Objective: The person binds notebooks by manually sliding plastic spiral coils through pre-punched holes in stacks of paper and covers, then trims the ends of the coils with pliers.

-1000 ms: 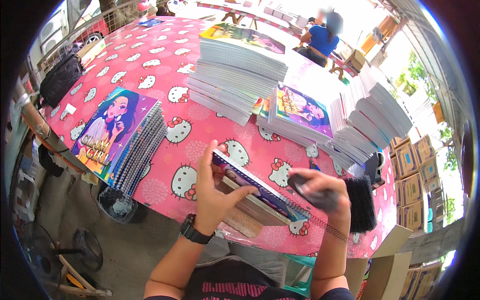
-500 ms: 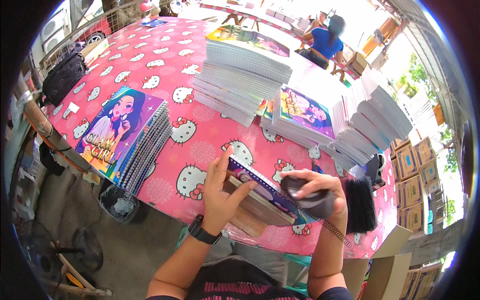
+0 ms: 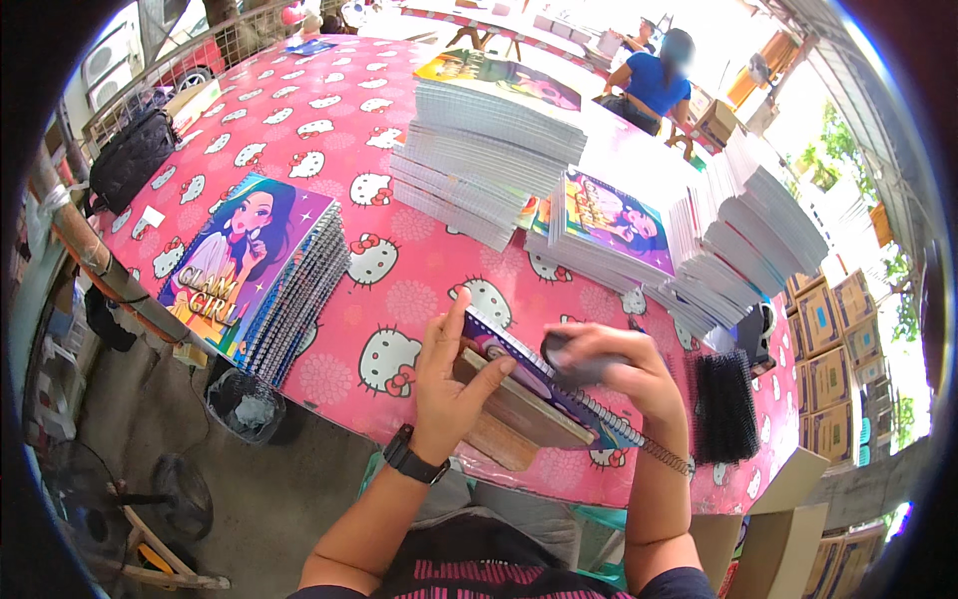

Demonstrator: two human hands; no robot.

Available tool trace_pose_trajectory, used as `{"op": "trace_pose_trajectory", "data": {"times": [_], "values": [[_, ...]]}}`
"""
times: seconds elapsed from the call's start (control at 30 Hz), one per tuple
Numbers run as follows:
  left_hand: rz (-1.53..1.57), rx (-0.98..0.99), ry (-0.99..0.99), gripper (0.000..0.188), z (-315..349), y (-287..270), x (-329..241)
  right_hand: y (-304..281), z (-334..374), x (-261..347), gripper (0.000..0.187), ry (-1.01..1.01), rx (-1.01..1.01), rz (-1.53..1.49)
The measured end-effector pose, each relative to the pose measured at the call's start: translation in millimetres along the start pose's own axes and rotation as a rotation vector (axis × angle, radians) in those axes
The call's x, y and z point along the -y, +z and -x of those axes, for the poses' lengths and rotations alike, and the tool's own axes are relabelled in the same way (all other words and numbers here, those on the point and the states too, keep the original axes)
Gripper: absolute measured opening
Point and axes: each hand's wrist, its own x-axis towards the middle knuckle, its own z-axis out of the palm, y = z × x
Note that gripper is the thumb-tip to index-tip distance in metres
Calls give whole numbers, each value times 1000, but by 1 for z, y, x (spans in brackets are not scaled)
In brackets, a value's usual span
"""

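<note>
Slid the dark rounded tool (image 3: 581, 362), clasped in the right hand's (image 3: 631, 366) grip, up-left along the wire coil (image 3: 612, 423), while pinching the tilted notebook (image 3: 552, 396) in the left hand (image 3: 449, 377) over the tabletop (image 3: 329, 379), needing even pressure without wobble.

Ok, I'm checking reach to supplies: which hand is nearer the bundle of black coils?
Right. The right hand is close by, just left of the bundle of black coils. The left hand is farther left, holding the notebook.
</note>
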Motion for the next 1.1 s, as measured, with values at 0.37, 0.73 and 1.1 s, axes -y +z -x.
{"op": "trace_pose_trajectory", "data": {"times": [0.37, 0.73, 1.1], "values": [[68, 12, -28, 74, 5, 0, -1, 3, -13, -11, 49, 75, -87, -16], [-57, -70, 33, 66, 3, 2, -1, 11, -35, -8, 58, 180, -21, 337], [-170, -20, 112, 52, -7, 3, -11, -9, -5, -24, 49, 111, -62, 662]]}}
